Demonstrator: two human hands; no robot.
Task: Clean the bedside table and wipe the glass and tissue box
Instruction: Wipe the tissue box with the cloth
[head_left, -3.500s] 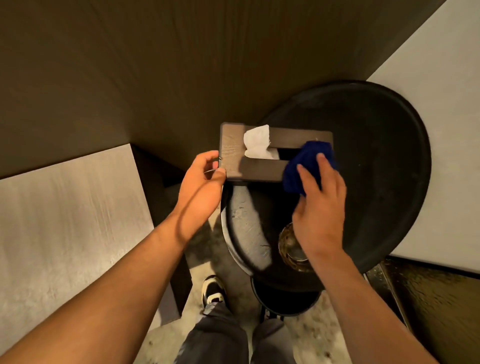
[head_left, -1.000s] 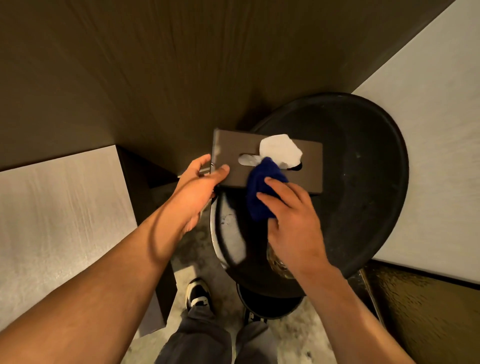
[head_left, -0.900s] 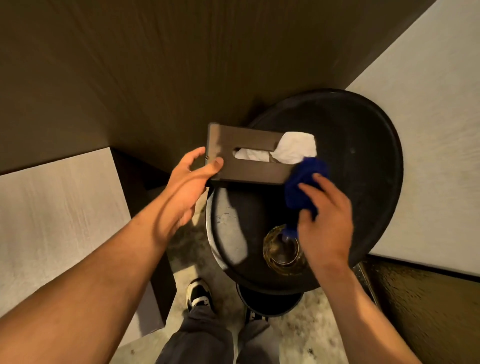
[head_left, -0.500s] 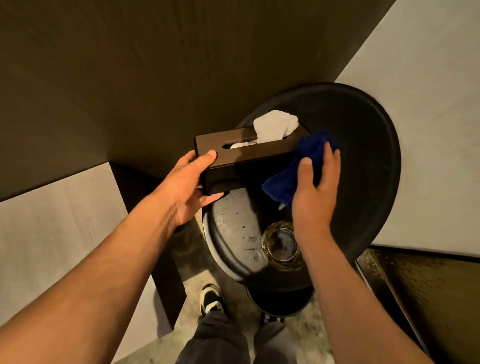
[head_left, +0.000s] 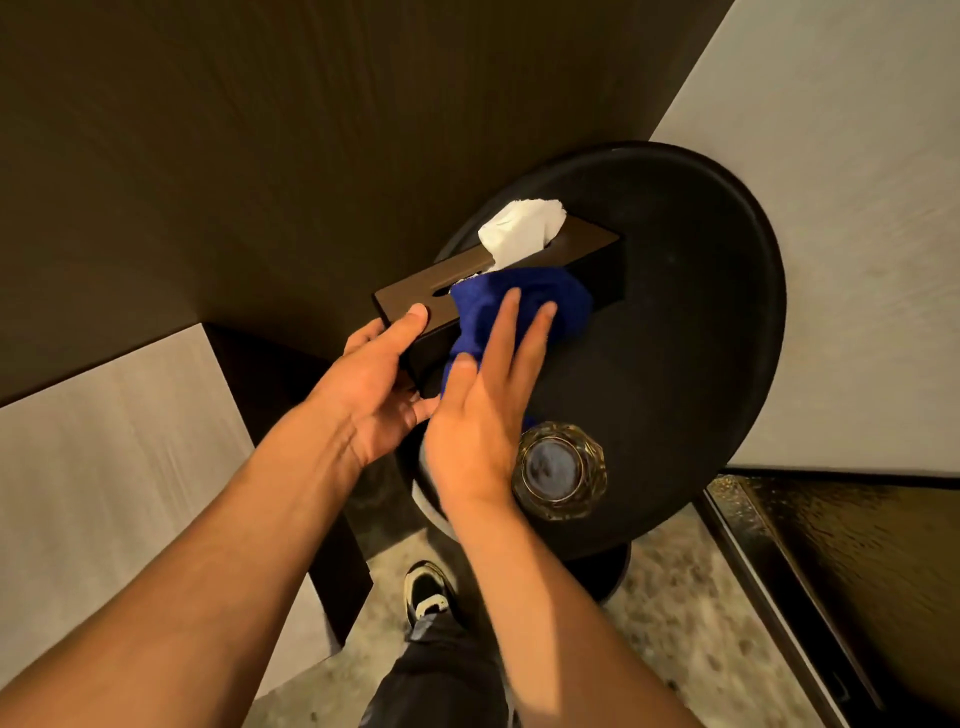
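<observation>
- The left hand grips the near-left end of the dark brown tissue box: its thumb lies flat on the box's top corner, and the other fingers curl under and around the end, mostly hidden.
- The tissue box is tilted, its left end raised in that grip, and its right end reaches over the round black bedside table.
- A white tissue sticks up from the slot in the box's top, just beyond the fingertips of the right hand.
- The right hand lies flat with its fingers stretched out and slightly spread, pressing a blue cloth against the near side and top edge of the box.
- The cloth bunches under those fingers and covers the middle of the box, touching the base of the tissue.
- A faceted drinking glass stands upright on the table just right of the right wrist, close to the table's near rim.
- Below the forearms, a black-and-white shoe rests on the speckled floor.
</observation>
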